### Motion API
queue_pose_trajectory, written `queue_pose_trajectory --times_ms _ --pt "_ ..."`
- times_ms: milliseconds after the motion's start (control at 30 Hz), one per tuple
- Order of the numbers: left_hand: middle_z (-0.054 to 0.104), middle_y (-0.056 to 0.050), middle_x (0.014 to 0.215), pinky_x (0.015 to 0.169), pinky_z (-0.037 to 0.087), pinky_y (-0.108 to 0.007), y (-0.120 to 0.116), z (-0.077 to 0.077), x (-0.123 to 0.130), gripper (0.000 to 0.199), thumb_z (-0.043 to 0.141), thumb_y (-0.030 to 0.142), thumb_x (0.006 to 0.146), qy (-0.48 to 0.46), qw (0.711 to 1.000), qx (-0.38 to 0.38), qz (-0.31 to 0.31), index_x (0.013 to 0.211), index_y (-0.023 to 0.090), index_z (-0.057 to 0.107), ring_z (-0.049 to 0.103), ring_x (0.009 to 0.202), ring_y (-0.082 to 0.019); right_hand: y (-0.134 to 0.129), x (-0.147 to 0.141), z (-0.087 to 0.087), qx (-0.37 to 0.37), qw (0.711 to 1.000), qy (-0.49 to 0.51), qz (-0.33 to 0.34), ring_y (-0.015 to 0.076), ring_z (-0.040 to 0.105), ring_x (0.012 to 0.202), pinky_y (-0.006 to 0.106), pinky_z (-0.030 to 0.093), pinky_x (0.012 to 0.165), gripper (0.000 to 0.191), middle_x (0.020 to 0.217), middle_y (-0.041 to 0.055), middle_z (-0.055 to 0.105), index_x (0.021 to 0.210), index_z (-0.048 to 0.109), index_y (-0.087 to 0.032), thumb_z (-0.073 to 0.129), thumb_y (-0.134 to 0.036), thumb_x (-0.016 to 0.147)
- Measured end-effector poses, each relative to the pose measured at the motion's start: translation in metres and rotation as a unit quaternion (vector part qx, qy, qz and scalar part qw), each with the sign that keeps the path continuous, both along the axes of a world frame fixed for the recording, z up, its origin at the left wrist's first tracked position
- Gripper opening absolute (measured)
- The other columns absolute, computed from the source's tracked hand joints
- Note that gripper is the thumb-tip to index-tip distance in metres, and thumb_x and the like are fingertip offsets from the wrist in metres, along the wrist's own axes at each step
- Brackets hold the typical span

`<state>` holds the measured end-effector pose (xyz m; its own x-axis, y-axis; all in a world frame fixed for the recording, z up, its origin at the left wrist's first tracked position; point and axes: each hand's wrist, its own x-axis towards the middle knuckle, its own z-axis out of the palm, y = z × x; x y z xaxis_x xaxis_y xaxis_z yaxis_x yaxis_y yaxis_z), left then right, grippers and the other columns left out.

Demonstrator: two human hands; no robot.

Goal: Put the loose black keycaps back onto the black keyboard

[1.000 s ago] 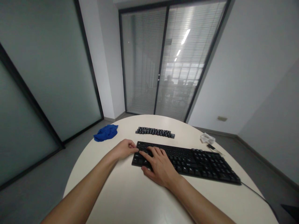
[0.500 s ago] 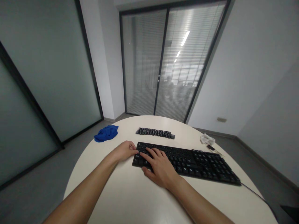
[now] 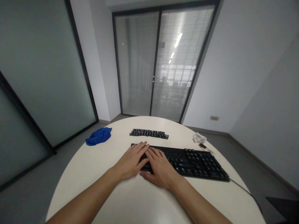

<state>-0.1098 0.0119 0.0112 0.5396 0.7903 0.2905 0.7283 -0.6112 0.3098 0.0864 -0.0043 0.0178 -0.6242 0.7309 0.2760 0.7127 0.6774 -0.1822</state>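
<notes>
A black keyboard [image 3: 198, 163] lies on the round pale table [image 3: 130, 199]. Its left end is under my two hands. Fingers spread, my left hand [image 3: 133, 160] rests over the far left keys, its fingertips meeting those of the other hand. My right hand [image 3: 161, 168] lies with outstretched fingers on the keys just to the right, thumb near the front edge. Neither hand holds anything that shows. Behind the keyboard, loose black keycaps [image 3: 149, 133] stand in rows. Many keys at the left end are hidden by my hands.
A crumpled blue cloth [image 3: 98, 136] lies at the table's left rim. Toward the right rim are a crumpled white tissue [image 3: 199, 137] and a small tool with a black part [image 3: 202, 145]. The keyboard's cable [image 3: 243, 188] runs off the right side.
My left hand has moved from the keyboard's left edge onto its keys, opening from a pinch, and now meets my right hand. The whole view has shifted slightly.
</notes>
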Motion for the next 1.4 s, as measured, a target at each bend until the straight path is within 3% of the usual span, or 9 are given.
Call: queue_pose_trajectory --times_ms 167,300,633,800,933,1033,1133,1233,1400 --pt "0.027 -0.003 0.164 0.12 0.022 -0.054 -0.001 -0.002 0.004 0.059 0.041 0.05 0.101 0.066 0.998 -0.011 -0.022 0.156 0.035 0.028 0.024 0.15 -0.031 0.013 0.064 0.014 -0.108 0.986 -0.081 -0.103 0.0413 0.011 0.151 0.065 0.002 0.12 0.116 0.164 0.0159 0.019 0.158 0.026 -0.019 0.071 -0.075 0.066" --pt "0.028 -0.003 0.163 0.119 0.022 -0.055 -0.004 0.002 0.008 0.058 0.039 0.055 0.101 0.076 0.997 -0.029 -0.017 0.155 0.036 0.029 0.025 0.15 -0.03 0.016 0.098 0.022 -0.186 0.964 -0.105 -0.16 0.0441 0.006 0.151 0.069 0.002 0.117 0.127 0.165 0.017 0.014 0.159 0.022 -0.023 0.072 -0.082 0.058" --pt "0.037 -0.005 0.16 0.119 0.025 -0.051 -0.002 0.008 -0.013 0.058 0.045 0.05 0.098 0.08 0.996 -0.023 0.021 0.152 0.031 0.039 0.033 0.147 -0.029 0.009 0.071 0.01 -0.13 0.98 -0.054 -0.142 0.0479 0.014 0.149 0.072 0.008 0.115 0.126 0.162 0.0222 0.024 0.157 0.027 -0.019 0.059 -0.091 0.06" --pt "0.045 -0.009 0.155 0.12 0.023 -0.052 -0.012 0.009 0.015 0.059 0.04 0.05 0.099 0.066 0.995 0.034 0.06 0.151 0.022 0.041 0.036 0.144 -0.032 0.005 0.065 0.011 -0.129 0.979 -0.055 -0.149 0.0474 0.012 0.149 0.069 0.006 0.116 0.124 0.163 0.0226 0.02 0.157 0.027 -0.018 0.061 -0.089 0.062" --pt "0.037 -0.008 0.159 0.12 0.025 -0.049 -0.019 0.009 0.054 0.058 0.04 0.044 0.099 0.06 0.997 0.051 0.027 0.152 0.021 0.037 0.031 0.146 -0.031 0.007 0.069 0.013 -0.151 0.977 -0.039 -0.142 0.0443 0.007 0.151 0.066 0.001 0.118 0.123 0.164 0.0214 0.014 0.159 0.018 -0.015 0.065 -0.082 0.066" --pt "0.04 -0.011 0.157 0.117 0.029 -0.05 -0.019 0.01 0.083 0.054 0.037 0.04 0.1 0.05 0.996 0.046 0.06 0.15 0.019 0.041 0.036 0.144 -0.034 0.015 0.082 0.013 -0.182 0.977 0.014 -0.108 0.0394 0.014 0.151 0.061 0.009 0.121 0.111 0.163 0.0203 0.02 0.158 0.02 -0.012 0.067 -0.068 0.075" --pt "0.044 -0.016 0.154 0.115 0.032 -0.052 -0.016 0.008 0.104 0.054 0.038 0.036 0.098 0.045 0.991 0.039 0.121 0.147 0.013 0.045 0.039 0.142 -0.037 0.027 0.1 0.015 -0.159 0.973 0.139 -0.091 0.0253 0.047 0.138 0.043 0.034 0.116 0.065 0.15 0.017 0.048 0.151 0.038 -0.012 0.053 -0.038 0.092" --pt "0.049 -0.017 0.15 0.114 0.035 -0.051 -0.015 0.003 0.113 0.053 0.038 0.035 0.098 0.033 0.99 0.047 0.128 0.144 0.01 0.049 0.043 0.139 -0.035 0.036 0.117 0.018 -0.068 0.969 0.163 -0.173 0.0244 0.06 0.122 0.04 0.041 0.109 0.04 0.13 0.0128 0.066 0.13 0.061 -0.014 0.044 -0.029 0.097" --pt "0.047 -0.013 0.152 0.117 0.031 -0.051 -0.016 -0.004 0.114 0.051 0.036 0.038 0.101 0.049 0.989 0.066 0.126 0.142 0.014 0.053 0.04 0.141 -0.032 0.045 0.13 0.012 -0.024 0.956 0.082 -0.282 0.0259 0.064 0.113 0.036 0.044 0.101 0.036 0.119 0.0104 0.072 0.118 0.069 -0.016 0.046 -0.033 0.098"
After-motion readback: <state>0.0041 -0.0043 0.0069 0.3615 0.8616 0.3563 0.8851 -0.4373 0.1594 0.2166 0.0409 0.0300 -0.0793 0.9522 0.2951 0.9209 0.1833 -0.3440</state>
